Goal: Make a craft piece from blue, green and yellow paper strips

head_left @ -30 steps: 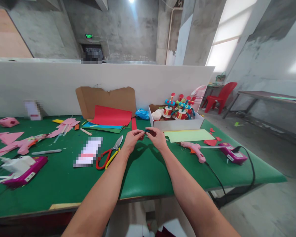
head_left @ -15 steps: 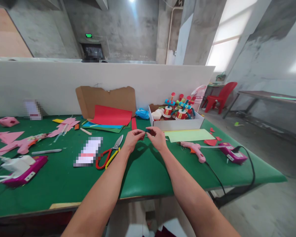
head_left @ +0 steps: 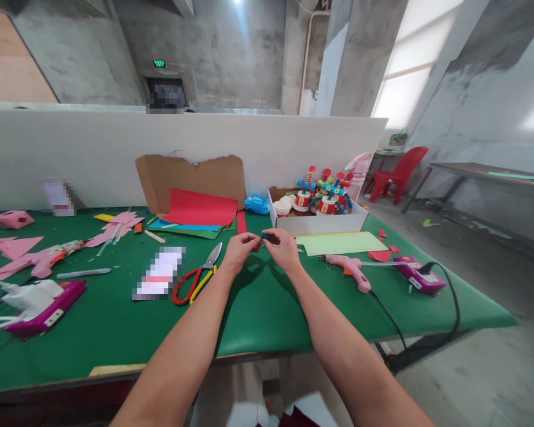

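Above the green table, my left hand [head_left: 244, 248] and my right hand [head_left: 282, 248] meet with their fingers pinched. Between the fingertips is a small dark blue-green folded paper strip [head_left: 265, 236], mostly hidden by the fingers. Both hands seem to grip it, one at each side. Left of my left hand lie scissors [head_left: 200, 276] with red and yellow handles, their blades pointing away. A light green paper sheet [head_left: 345, 244] lies just right of my right hand, and a pink glue gun [head_left: 350, 270] rests in front of it.
A white box [head_left: 320, 223] holds several paper robot figures [head_left: 327, 198]. Coloured sheets [head_left: 202, 207] lean by a cardboard flap [head_left: 191, 175]. Purple power strips [head_left: 420, 276] with cables lie at both sides. Pink scraps [head_left: 115, 228] and another glue gun [head_left: 48, 261] are at left.
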The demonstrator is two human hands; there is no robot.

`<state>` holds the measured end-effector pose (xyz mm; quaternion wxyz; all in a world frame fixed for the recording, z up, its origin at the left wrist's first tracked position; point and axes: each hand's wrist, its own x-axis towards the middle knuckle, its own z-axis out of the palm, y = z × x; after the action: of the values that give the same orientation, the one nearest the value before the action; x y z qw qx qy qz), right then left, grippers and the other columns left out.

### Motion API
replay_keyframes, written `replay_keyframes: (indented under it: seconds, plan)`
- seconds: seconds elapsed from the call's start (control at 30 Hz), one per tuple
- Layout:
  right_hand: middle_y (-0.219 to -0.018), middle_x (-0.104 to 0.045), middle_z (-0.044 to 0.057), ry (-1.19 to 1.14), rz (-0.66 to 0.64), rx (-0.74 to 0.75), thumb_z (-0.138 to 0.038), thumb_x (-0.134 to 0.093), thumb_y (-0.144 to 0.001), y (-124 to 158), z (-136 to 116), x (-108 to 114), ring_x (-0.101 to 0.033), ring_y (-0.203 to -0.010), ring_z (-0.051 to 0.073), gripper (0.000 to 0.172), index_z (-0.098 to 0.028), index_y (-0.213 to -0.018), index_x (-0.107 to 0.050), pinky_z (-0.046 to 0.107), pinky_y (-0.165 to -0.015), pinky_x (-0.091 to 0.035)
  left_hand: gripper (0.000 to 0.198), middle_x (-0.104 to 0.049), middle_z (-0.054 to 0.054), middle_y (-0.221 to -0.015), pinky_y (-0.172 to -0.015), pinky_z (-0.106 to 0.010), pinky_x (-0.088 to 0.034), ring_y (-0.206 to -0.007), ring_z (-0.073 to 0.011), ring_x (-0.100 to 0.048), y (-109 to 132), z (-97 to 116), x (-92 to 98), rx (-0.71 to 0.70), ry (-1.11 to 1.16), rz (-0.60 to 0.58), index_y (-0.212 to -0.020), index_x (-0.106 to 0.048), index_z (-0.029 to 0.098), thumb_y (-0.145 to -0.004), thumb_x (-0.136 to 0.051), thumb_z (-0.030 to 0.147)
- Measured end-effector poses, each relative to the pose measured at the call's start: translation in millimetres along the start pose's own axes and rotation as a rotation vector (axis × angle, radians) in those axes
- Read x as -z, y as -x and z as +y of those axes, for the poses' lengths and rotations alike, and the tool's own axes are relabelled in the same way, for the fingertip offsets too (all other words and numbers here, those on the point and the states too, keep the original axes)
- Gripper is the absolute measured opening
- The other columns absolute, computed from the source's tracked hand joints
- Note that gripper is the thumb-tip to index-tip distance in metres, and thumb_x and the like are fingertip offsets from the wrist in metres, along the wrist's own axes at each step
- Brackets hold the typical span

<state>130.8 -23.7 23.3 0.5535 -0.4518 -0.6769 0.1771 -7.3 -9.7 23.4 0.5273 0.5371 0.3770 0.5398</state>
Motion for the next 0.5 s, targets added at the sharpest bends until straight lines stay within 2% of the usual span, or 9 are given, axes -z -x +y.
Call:
replay_keyframes:
  seconds: [0.3,0.5]
  plan:
    - [-0.090,-0.068,0.006,0.043,0.033,0.007,-0.018,-0.059,-0.072,0,2,0,-0.064,-0.080,0.018,0.023,-0.021,-0.092,-0.069,0.032,-0.076,-0.054,0.024,-0.056,0.002,-0.052,-0.055,-0.024,-0.042,-0.052,-0.0099,-0.049,-1,1,1.2,0.005,0.020,0.017,-0.061,-0.062,0.016,-0.054,-0.074,0.035]
    - [-0.091,-0.070,0.004,-0.154,0.018,-0.147,-0.028,-0.062,-0.073,-3,10,-1,-0.066,-0.077,0.017,0.025,-0.023,-0.098,-0.067,0.031,-0.073,-0.055,0.024,-0.056,0.002,-0.054,-0.055,-0.025,-0.041,-0.052,-0.0105,-0.050,0,1,2.1,0.019,0.051,0.012,-0.061,-0.060,0.016,-0.057,-0.071,0.037]
